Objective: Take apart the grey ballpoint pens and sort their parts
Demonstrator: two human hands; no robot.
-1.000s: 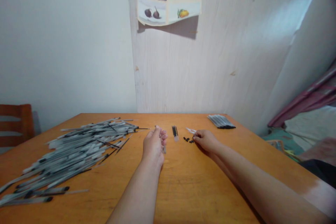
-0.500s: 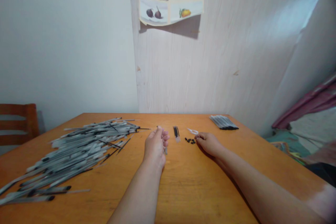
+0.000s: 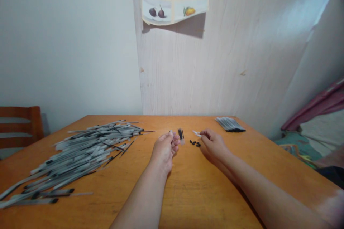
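My left hand is held palm up over the middle of the table, its fingers curled round something I cannot make out. Just beyond it lie several thin black sticks with a pale clear piece at their near end. The fingers of my right hand are pinched together at a small white item; whether they grip it is hard to tell. Several small black caps lie left of my right hand.
A big loose pile of clear and black pens covers the left of the wooden table. At the back right lies a neat row of similar pens. A chair stands at the left, and a wall is behind.
My left hand has moved a little right, nearer the black sticks. My right hand has lifted from beside the black caps and moved up to the white item.
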